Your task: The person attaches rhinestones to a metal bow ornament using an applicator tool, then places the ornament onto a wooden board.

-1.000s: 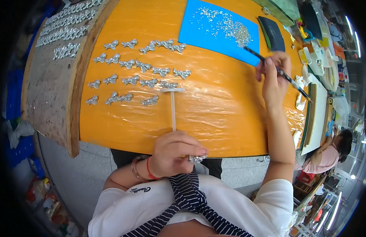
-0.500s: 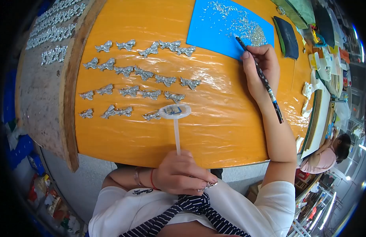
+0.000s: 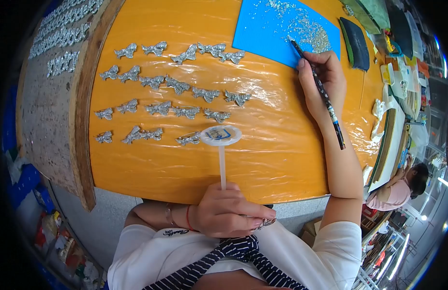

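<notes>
Fingers of the left hand (image 3: 226, 211) hold a white stick (image 3: 222, 166) and a silver piece (image 3: 266, 223); those of the right hand (image 3: 333, 79) pinch a dark pen (image 3: 335, 123). Orange table (image 3: 282, 159): silver bows (image 3: 177, 85) in four loose rows. Blue board (image 3: 260, 41): shiny stones (image 3: 317, 39), densest toward its right side. White tub (image 3: 387, 74), table's right side: contents unclear. Pen: slim, patterned, tip over the blue board. Silver piece: shiny, mostly hidden by fingertips, just off the table's near edge.

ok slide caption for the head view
Right hand holding a slim tool at a blue board scattered with silvery bits
</notes>
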The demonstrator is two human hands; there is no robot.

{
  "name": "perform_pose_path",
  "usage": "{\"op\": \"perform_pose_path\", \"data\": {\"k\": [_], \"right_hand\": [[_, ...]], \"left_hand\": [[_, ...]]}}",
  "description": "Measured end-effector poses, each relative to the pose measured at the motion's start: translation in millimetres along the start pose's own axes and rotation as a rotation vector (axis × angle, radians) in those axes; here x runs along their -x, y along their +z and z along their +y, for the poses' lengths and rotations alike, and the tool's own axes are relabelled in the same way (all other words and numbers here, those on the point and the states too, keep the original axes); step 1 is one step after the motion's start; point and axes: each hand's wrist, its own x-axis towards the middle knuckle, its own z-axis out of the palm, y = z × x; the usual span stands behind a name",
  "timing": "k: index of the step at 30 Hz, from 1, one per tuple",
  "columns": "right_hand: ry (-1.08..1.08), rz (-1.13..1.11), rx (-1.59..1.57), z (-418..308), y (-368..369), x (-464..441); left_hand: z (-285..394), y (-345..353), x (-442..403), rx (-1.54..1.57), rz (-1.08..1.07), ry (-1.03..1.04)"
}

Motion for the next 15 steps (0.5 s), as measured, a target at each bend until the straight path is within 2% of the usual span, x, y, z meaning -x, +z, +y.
{"op": "perform_pose_path", "data": {"k": [4, 10, 12, 15], "right_hand": [[0.053, -0.074, 0.057, -1.4, -2.5, 1.8], [-0.001, -0.078, 0.132, 1.3, -2.6, 2.4], [0.005, 0.02, -0.239, 2.2, -0.9, 1.9], [0.146, -0.069, -0.497, -2.4, -12.1, 1.2]], "left_hand": [[1.4, -0.3, 1.9, -0.011, 0.0, -0.041], [2.2, -3.5, 1.5, 0.024, -0.051, -0.081], [1.5, -4.9, -0.3, 0.037, -0.066, -0.084], [4.2, -1.5, -1.1, 0.146, 0.057, -0.155]]}}
